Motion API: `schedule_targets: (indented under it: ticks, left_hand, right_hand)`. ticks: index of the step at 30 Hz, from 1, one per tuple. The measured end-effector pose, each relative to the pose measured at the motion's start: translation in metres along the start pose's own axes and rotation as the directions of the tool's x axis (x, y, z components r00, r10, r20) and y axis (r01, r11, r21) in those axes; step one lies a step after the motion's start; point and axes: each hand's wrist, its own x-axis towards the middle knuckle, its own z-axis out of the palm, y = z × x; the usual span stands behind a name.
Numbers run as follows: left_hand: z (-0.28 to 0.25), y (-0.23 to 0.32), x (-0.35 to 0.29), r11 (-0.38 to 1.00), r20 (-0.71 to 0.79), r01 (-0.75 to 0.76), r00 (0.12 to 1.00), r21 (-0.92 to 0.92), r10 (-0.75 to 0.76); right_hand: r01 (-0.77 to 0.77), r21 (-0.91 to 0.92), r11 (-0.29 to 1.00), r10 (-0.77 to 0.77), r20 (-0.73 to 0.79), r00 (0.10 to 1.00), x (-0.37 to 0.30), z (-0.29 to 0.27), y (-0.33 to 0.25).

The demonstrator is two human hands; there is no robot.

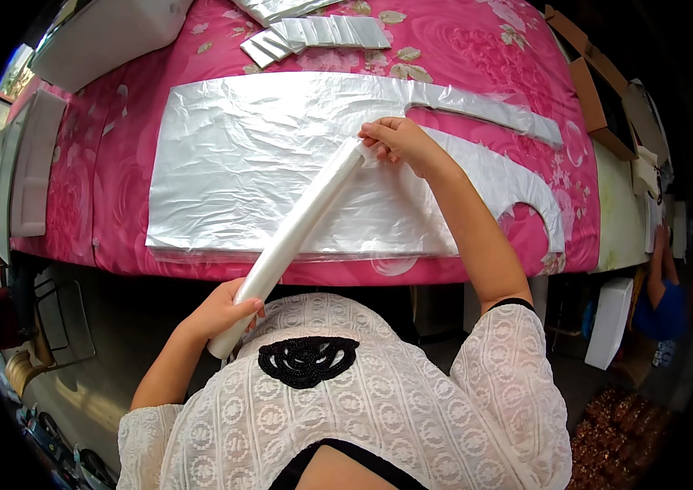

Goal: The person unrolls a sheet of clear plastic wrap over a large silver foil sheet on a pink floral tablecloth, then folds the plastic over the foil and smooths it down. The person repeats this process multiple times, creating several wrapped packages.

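My left hand (220, 309) grips the near end of a folded-up strip of clear plastic bags (297, 233), held slanted over the table edge. My right hand (399, 139) pinches the strip's far end above a wide flat stack of silvery plastic bags (232, 163). That stack lies spread on a pink flowered cloth (118, 171) that covers the table. A long bag handle strip (485, 110) reaches off to the right from the stack.
Several folded bag bundles (318, 34) lie at the far side of the cloth. White foam slabs (36, 163) sit at the left and at the top left (106, 33). Cardboard boxes (599, 90) stand at the right. Another person in blue (663, 302) sits at the far right.
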Motion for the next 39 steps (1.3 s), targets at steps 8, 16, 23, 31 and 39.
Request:
schedule_targets:
  ticks: [8,16,23,31,39]
  left_hand:
    - [0.002,-0.003,-0.002,0.999,0.005,-0.01,1.0,-0.053,0.01]
    - [-0.026,-0.009,-0.022,0.986,0.148,0.169,0.974,0.013,-0.169]
    - [-0.062,0.018,-0.04,0.961,0.282,0.061,0.949,0.268,-0.139]
    - [-0.032,0.125,0.058,0.069,0.21,-0.301,0.795,0.951,0.568]
    - [0.012,0.083,0.101,-0.138,0.55,-0.598,0.589,0.79,0.592]
  right_hand:
    - [0.026,-0.002,1.0,-0.026,0.123,0.992,0.0,0.01,0.001]
    - [0.221,-0.154,0.963,-0.266,-0.406,0.874,0.03,-0.117,0.033]
    - [0.222,-0.132,0.966,-0.258,-0.531,0.807,0.019,-0.197,0.042]
    - [0.308,-0.161,0.938,-0.336,-0.201,0.92,0.058,-0.065,-0.014]
    - [0.268,-0.326,0.907,-0.323,-0.128,0.938,0.08,-0.03,-0.035]
